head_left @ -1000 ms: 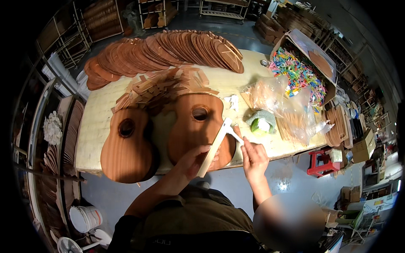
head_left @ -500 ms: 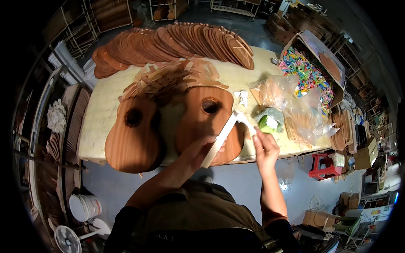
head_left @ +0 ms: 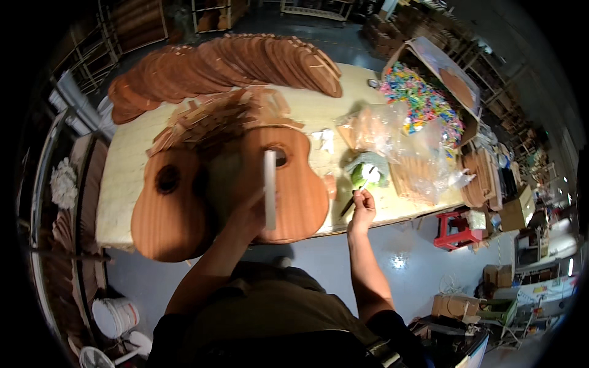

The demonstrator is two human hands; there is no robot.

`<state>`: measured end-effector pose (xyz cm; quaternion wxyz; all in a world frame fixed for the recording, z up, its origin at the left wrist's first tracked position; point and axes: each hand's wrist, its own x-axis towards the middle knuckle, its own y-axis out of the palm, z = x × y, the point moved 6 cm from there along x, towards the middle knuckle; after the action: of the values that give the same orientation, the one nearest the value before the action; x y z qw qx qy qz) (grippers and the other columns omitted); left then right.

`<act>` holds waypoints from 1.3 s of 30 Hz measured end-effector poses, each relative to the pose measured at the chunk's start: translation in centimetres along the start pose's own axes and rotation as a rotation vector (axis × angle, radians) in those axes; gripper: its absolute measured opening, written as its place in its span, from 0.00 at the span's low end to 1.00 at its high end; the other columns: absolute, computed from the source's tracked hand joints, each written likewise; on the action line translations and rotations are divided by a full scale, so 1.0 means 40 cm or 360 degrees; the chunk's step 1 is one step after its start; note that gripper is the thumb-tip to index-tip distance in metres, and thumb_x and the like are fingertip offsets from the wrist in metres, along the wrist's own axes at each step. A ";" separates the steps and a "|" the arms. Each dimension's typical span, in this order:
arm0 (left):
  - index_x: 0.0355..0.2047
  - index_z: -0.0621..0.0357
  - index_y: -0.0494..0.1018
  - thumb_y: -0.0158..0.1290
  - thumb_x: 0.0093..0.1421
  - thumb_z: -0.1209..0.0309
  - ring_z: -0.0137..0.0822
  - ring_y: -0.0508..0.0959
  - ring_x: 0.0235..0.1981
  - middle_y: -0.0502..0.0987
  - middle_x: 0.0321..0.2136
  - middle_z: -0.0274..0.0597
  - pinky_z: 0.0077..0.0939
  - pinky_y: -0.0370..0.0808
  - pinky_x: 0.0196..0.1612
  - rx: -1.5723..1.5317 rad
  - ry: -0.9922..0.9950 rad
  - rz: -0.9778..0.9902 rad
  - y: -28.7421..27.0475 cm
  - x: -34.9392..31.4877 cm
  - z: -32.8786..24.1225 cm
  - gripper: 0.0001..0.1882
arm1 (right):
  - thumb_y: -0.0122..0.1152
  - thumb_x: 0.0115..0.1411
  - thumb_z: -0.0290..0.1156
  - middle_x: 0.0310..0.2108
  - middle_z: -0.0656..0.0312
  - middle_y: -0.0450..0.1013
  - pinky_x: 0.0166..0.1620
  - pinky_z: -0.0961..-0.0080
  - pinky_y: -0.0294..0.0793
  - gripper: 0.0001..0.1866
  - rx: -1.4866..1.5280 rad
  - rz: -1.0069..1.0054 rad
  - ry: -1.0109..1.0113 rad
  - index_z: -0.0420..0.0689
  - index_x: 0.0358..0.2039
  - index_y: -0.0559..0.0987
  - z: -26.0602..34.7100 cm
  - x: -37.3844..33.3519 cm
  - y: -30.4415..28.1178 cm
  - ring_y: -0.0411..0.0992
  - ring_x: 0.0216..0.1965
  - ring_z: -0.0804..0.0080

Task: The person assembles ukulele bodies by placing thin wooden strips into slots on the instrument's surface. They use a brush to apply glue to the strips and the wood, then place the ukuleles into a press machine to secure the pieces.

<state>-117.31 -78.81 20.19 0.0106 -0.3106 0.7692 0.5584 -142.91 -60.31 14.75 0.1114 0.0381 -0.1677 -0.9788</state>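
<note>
My left hand (head_left: 250,214) grips a pale, narrow wooden strip (head_left: 270,193), which stands on end above a guitar body (head_left: 300,202) with a round sound hole. In my right hand (head_left: 363,208) is a slim brush-like tool, its dark handle (head_left: 348,205) sticking out below the fingers. The tool's light end is over a green container (head_left: 357,179) with white stuff in it, and a grey-green cloth (head_left: 381,165) wraps round that container. Whether the tip touches the white stuff is too small to tell. A second guitar body (head_left: 165,221) lies to the left.
Loose thin wood pieces (head_left: 208,119) are heaped behind the bodies. A long row of guitar-shaped plates (head_left: 215,64) leans along the table's far side. On the right are plastic bags (head_left: 423,159), a box of coloured clips (head_left: 417,98) and a red stool (head_left: 455,232).
My right hand has moved down from the strip's upper end to the green container with the brush-like tool. The strip in my left hand has turned more upright. The whole view has shifted.
</note>
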 end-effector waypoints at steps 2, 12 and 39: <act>0.51 0.61 0.69 0.50 0.64 0.68 0.31 0.78 0.42 0.76 0.43 0.42 0.27 0.78 0.44 0.0171 -0.0004 -0.0012 0.000 -0.021 -0.012 0.17 | 0.62 0.57 0.22 0.31 0.67 0.75 0.37 0.86 0.67 0.09 -0.0019 -0.0096 -0.0052 0.39 0.39 0.78 -0.042 0.054 -0.027 0.69 0.32 0.83; 0.59 0.60 0.63 0.47 0.65 0.69 0.34 0.75 0.49 0.73 0.51 0.46 0.26 0.76 0.48 0.0647 0.0223 0.0368 0.006 -0.012 -0.035 0.22 | 0.62 0.59 0.27 0.33 0.64 0.75 0.37 0.83 0.70 0.08 -0.0637 0.0700 -0.0116 0.35 0.35 0.81 0.117 -0.126 0.232 0.69 0.32 0.81; 0.29 0.63 0.74 0.58 0.55 0.63 0.36 0.74 0.31 0.74 0.33 0.41 0.30 0.70 0.32 0.2226 0.1484 -0.0374 0.023 0.116 -0.252 0.14 | 0.63 0.49 0.21 0.26 0.57 0.74 0.39 0.68 0.72 0.02 -0.1666 0.1346 -0.1742 0.40 0.26 0.80 0.074 0.017 0.633 0.70 0.33 0.58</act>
<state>-118.18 -89.52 23.09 -0.0599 -0.5088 0.8258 -0.2357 -138.70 -82.78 26.02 0.3728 -0.5598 0.2743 -0.6873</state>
